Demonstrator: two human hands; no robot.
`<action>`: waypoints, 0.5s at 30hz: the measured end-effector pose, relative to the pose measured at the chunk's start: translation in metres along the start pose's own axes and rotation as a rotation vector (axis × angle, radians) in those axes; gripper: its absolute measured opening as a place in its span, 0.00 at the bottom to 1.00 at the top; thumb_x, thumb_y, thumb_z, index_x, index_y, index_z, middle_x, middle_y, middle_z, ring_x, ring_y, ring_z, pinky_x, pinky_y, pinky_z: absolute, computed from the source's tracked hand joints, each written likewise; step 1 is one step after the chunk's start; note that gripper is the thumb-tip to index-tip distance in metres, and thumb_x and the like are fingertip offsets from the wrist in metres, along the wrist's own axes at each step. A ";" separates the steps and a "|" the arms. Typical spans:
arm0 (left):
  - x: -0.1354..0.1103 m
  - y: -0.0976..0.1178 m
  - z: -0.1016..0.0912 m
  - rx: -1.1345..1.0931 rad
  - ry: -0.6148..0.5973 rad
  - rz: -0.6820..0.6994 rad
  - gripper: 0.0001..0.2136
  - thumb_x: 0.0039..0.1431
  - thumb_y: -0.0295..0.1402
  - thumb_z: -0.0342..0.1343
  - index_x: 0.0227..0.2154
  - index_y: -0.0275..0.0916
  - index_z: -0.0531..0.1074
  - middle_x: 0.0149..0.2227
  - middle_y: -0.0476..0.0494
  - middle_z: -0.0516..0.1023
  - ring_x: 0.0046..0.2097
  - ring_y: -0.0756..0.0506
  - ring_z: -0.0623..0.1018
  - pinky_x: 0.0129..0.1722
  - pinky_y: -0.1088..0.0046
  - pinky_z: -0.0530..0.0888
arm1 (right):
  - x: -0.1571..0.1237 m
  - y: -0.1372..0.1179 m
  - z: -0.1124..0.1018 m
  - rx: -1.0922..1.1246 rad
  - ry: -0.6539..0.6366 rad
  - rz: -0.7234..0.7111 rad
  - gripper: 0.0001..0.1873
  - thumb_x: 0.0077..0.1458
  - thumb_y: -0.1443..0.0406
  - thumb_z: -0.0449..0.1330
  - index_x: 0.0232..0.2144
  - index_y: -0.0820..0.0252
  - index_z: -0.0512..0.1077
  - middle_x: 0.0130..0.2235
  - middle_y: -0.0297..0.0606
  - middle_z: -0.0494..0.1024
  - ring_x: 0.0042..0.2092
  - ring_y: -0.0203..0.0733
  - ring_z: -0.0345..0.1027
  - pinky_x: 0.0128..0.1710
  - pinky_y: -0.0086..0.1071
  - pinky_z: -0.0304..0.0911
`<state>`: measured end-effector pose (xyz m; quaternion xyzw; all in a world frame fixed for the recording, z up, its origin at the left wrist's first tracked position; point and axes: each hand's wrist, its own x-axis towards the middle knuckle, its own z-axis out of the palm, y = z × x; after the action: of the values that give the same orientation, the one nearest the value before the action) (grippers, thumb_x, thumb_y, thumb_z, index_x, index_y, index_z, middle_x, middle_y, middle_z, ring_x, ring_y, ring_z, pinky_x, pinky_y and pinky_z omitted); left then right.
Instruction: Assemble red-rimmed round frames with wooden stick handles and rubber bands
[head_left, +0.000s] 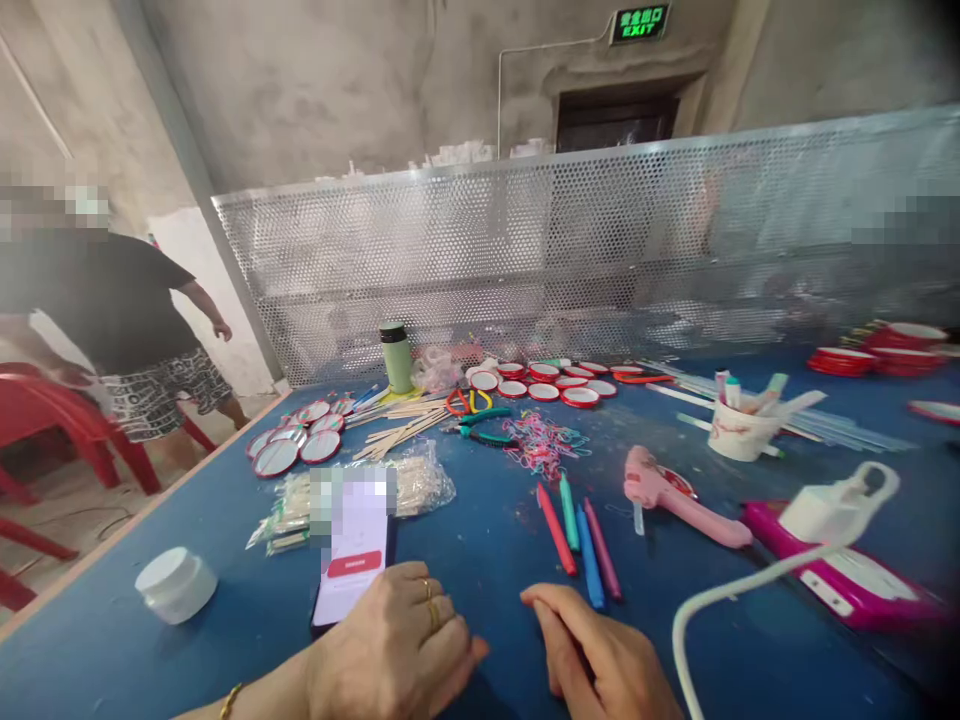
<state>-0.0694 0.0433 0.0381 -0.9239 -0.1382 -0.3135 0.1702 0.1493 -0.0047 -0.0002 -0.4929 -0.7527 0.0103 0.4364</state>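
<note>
A: Principal item?
B: One phone (349, 590), screen lit, face up on the blue tabletop (487, 530). A red bar shows on the display.

A: Left hand (397, 640)?
B: One, with gold-coloured rings and a bracelet, overlapping the phone's lower right corner in this view. Fingers curled, knuckles uppermost. Undersides hidden: contact with the phone, or any item held, cannot be told.

A: Right hand (607, 655)?
B: One, right of the phone and apart from it. Forefinger reaching out leftward, remaining fingers folded under; whether they enclose anything cannot be told.

A: Pens (590, 560)?
B: Four, right of the phone, lying side by side: red, green, blue, purple.

A: Left of the phone?
B: One white jar (176, 585), lidded.

A: Beyond the phone?
B: One clear bag (427, 480) of pale sticks, directly behind and partly covered by it. Farther back and leftward, a cluster of red-rimmed discs (276, 458). Farther back and rightward, one green bottle (398, 362), black-capped, upright; one pair of teal-handled pliers (487, 438); one heap of small coloured loops (546, 443).

A: Far right of the phone?
B: One pink gun-shaped tool (690, 510), on its side; one white cup (742, 432) holding pen-like items; one magenta box (862, 590) with a white plug (817, 512) over it.
</note>
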 end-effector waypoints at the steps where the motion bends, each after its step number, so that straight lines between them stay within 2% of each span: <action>1: 0.000 0.000 0.000 -0.002 -0.007 -0.005 0.14 0.64 0.25 0.49 0.21 0.39 0.61 0.18 0.50 0.65 0.21 0.50 0.62 0.24 0.69 0.57 | -0.001 0.001 0.001 0.000 -0.004 0.001 0.16 0.69 0.61 0.46 0.41 0.56 0.73 0.22 0.31 0.76 0.21 0.34 0.71 0.23 0.22 0.63; 5: 0.001 0.000 0.000 0.016 -0.001 -0.003 0.14 0.64 0.24 0.49 0.21 0.38 0.61 0.19 0.50 0.65 0.21 0.50 0.61 0.25 0.69 0.56 | -0.002 0.004 0.002 0.038 -0.041 0.015 0.14 0.69 0.62 0.47 0.39 0.56 0.72 0.21 0.30 0.74 0.22 0.33 0.70 0.24 0.22 0.62; 8: 0.007 0.004 -0.004 0.070 0.050 0.007 0.15 0.64 0.24 0.50 0.20 0.38 0.61 0.18 0.51 0.63 0.21 0.50 0.60 0.24 0.68 0.54 | -0.003 0.008 0.003 0.058 -0.098 0.007 0.15 0.68 0.62 0.48 0.34 0.57 0.71 0.20 0.29 0.72 0.21 0.31 0.69 0.23 0.21 0.59; 10: 0.015 0.010 -0.010 0.093 0.097 0.028 0.15 0.63 0.24 0.51 0.20 0.39 0.60 0.17 0.52 0.61 0.21 0.50 0.58 0.23 0.68 0.53 | -0.004 0.011 0.005 0.041 -0.087 -0.034 0.15 0.68 0.63 0.48 0.30 0.57 0.70 0.19 0.29 0.72 0.20 0.31 0.68 0.22 0.22 0.57; 12: 0.029 0.014 -0.018 0.101 0.095 0.046 0.14 0.63 0.25 0.52 0.21 0.39 0.61 0.17 0.52 0.60 0.21 0.50 0.57 0.23 0.68 0.52 | -0.004 0.014 0.007 0.011 -0.049 -0.094 0.16 0.67 0.64 0.48 0.28 0.58 0.69 0.19 0.29 0.72 0.20 0.31 0.67 0.22 0.23 0.55; 15: 0.068 0.003 -0.025 0.105 -0.106 -0.021 0.10 0.63 0.26 0.52 0.26 0.39 0.65 0.23 0.49 0.68 0.25 0.47 0.64 0.26 0.68 0.59 | -0.005 0.013 0.009 -0.008 -0.038 -0.154 0.15 0.66 0.65 0.49 0.27 0.58 0.68 0.20 0.30 0.73 0.20 0.31 0.68 0.22 0.25 0.54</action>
<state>-0.0293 0.0403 0.0989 -0.9276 -0.1729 -0.2581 0.2075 0.1533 0.0024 -0.0147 -0.4348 -0.7967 -0.0166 0.4195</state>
